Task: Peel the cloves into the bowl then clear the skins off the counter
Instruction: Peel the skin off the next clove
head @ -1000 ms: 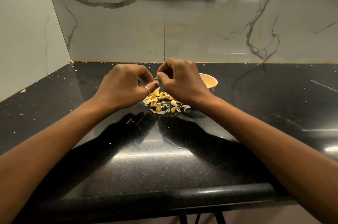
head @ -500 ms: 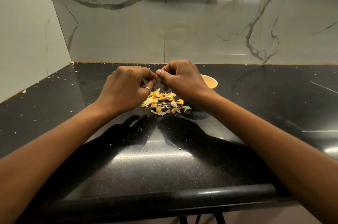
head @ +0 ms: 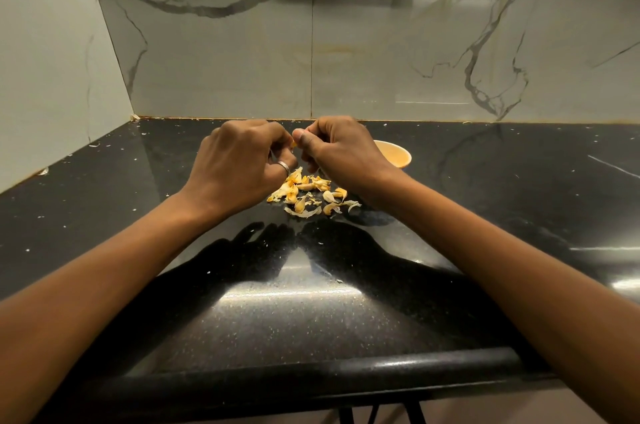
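- Two hands are held close together just above the counter (head: 311,302), toward its back, so that whatever is stripped off drops onto the pile (head: 308,195) beneath them.
- The left hand (head: 239,163) is tightly curled, with a ring (head: 283,167) on one finger. Its thumb and fingertips are closed on a small clove (head: 294,143). How the fingers lie is mostly hidden, since the back of the hand faces the camera.
- The right hand (head: 341,149) is curled in the same way, and its thumb is pressed against the same clove from the other side. The clove is probably steadied by one hand while its skin is pulled by the other.
- Only a small yellow-orange tip of the clove is seen between the thumbs. How much skin is left on it cannot be told.
- The bowl (head: 398,155) is set just behind the right hand and is partly hidden by it. A peeled clove can be dropped in with a short reach. Its contents are not shown.
- The pile is made up of thin, pale, curled skins (head: 303,213) mixed with plumper yellowish pieces, possibly unpeeled cloves.
- Small white flecks are scattered widely over the dark counter. Peeling is judged to be the step in hand, and the clearing is not yet begun.
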`<action>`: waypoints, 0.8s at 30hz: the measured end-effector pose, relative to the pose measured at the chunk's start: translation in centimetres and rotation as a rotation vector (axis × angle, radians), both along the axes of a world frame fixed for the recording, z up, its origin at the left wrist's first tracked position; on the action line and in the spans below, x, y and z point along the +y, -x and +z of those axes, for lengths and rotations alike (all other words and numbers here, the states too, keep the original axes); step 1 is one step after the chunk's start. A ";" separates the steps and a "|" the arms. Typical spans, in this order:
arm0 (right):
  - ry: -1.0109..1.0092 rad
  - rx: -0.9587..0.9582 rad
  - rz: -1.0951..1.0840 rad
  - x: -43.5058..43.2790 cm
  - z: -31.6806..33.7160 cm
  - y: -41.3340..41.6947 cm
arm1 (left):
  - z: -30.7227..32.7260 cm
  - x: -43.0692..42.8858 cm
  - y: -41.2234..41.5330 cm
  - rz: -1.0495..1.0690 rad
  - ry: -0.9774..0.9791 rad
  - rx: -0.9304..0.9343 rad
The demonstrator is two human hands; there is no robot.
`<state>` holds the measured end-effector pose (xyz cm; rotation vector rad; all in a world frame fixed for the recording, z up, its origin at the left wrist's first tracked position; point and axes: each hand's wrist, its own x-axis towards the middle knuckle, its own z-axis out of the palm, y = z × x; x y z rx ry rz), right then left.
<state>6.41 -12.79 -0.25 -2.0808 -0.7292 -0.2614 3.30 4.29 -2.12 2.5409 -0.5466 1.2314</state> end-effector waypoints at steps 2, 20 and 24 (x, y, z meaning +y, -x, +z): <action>-0.005 0.016 0.015 0.0 0.0 -0.1 | 0.1 0.0 0.1 0.015 -0.044 -0.015; -0.001 0.179 0.075 -0.5 0.1 -0.1 | 0.8 1.0 0.5 0.017 -0.431 -0.048; -0.102 0.305 0.121 -0.7 0.3 -0.1 | 0.7 1.0 0.1 -0.104 -0.213 -0.006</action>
